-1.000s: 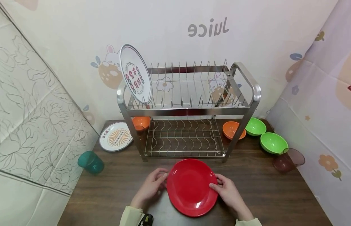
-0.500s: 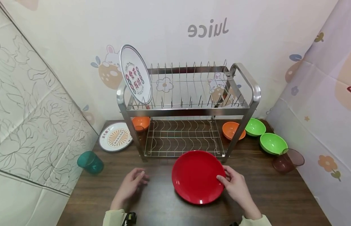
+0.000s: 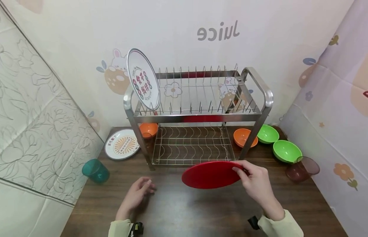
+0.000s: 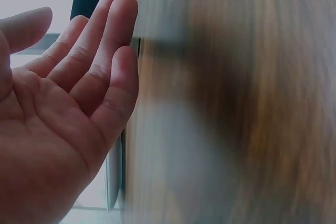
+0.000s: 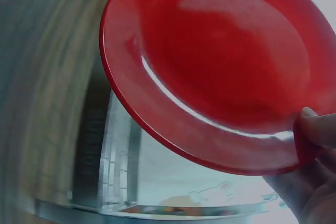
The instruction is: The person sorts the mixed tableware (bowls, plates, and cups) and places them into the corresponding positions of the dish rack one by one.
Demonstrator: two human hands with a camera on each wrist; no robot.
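A red plate [image 3: 210, 175] is held up off the table, tilted steeply so the head view sees it as a narrow oval. My right hand [image 3: 256, 181] pinches its right rim; in the right wrist view the thumb [image 5: 319, 128] lies on the plate's upper face and the other fingers are behind it. My left hand [image 3: 136, 194] rests near the table to the left, holding nothing, its fingers [image 4: 113, 40] loosely bent. Beyond the plate stands a two-tier metal dish rack [image 3: 198, 118]. A white patterned plate [image 3: 143, 80] stands upright at the upper tier's left end.
Left of the rack are a white plate [image 3: 122, 144], a teal cup [image 3: 96, 171] and an orange bowl [image 3: 149, 129]. To the right are another orange bowl [image 3: 243, 137], two green bowls [image 3: 287, 151] and a purplish cup [image 3: 302, 169]. Patterned cloth walls enclose the table [image 3: 178, 214].
My left hand has let go of the red plate and moved left. My right hand has lifted the plate and tilted it from face-up to nearly edge-on.
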